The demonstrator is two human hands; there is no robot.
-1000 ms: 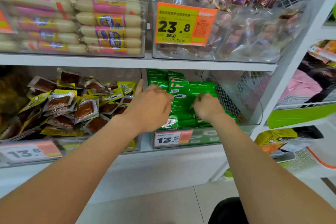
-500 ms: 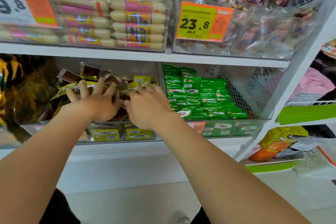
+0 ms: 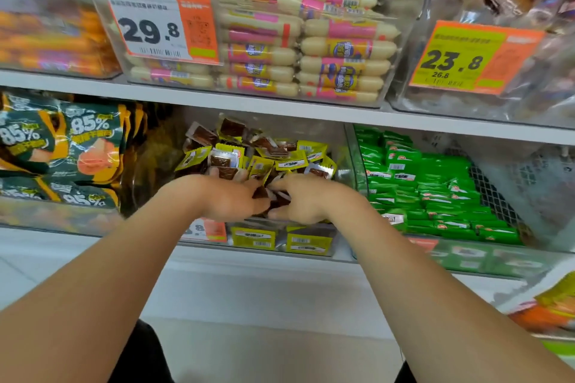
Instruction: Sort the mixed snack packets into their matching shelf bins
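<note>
At the middle bin (image 3: pixel 339 246), both hands work among the yellow-and-brown packets (image 3: pixel 264 158).
Left hand (image 3: pixel 230 200) and right hand (image 3: pixel 308 202) meet, fingertips pinching brown packets between them. Green packets (image 3: pixel 435 190) look sorted; one pale stray remains, and this heap, too many to count.

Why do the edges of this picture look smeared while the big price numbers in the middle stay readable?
Head view: the 29.8 price tag and yellow packets read fairly sharp; the orange packs at left and green packets at right smear, probably from head motion; both hands look soft; the wide lens bows the shelf edge; clear bin fronts show glare.
</note>
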